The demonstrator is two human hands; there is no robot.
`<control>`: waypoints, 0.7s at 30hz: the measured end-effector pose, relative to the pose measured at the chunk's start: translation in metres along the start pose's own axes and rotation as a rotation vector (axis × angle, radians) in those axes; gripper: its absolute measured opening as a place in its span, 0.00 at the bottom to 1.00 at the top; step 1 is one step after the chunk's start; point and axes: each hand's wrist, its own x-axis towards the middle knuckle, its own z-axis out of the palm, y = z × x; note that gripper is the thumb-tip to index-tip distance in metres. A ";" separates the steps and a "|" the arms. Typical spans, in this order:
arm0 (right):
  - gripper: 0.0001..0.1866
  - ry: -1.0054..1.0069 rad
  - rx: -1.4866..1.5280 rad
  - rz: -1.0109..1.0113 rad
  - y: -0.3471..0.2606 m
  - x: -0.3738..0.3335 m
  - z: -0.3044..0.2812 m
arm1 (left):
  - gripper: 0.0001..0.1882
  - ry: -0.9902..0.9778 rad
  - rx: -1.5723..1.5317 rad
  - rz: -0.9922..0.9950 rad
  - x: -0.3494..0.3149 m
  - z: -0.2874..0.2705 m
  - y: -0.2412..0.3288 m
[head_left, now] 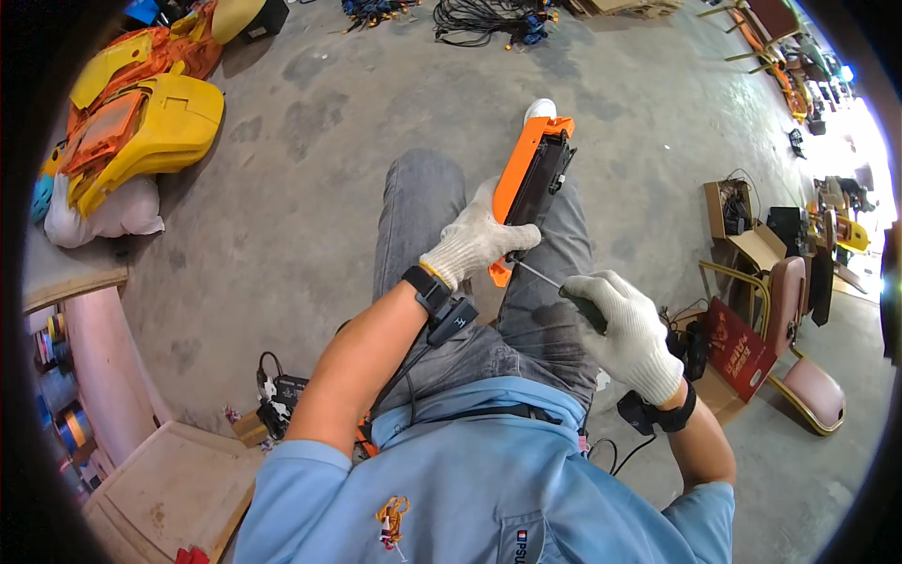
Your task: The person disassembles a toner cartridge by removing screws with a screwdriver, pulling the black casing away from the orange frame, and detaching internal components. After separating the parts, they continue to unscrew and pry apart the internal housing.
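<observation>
An orange and black plastic part [522, 183], long and narrow, rests slanted over my thighs. My left hand [477, 233], in a white knitted glove, is closed around its lower half, with the thumb across the black side. My right hand [625, 329], gloved the same way, grips the dark handle of a screwdriver [537, 274]. The screwdriver's thin metal shaft points up and left, its tip at the near end of the part, just below my left thumb. Whether the tip sits in a screw is too small to tell.
Yellow and orange plastic shells [160, 127] are piled at the far left. Bundles of black cable [484, 21] lie on the floor ahead. To the right stand a chair [813, 390], a red box [728, 348] and an open carton [728, 209]. A wooden board [174, 479] is at the lower left.
</observation>
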 end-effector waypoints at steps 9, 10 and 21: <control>0.27 -0.024 -0.481 -0.181 -0.003 -0.005 0.003 | 0.52 -0.015 0.077 0.036 0.003 -0.002 -0.004; 0.25 -0.019 -0.348 -0.175 0.000 -0.002 0.003 | 0.53 0.011 0.140 0.047 0.001 -0.002 -0.001; 0.16 -0.134 0.706 0.614 -0.004 0.009 -0.009 | 0.57 0.018 0.290 0.039 -0.002 -0.003 0.001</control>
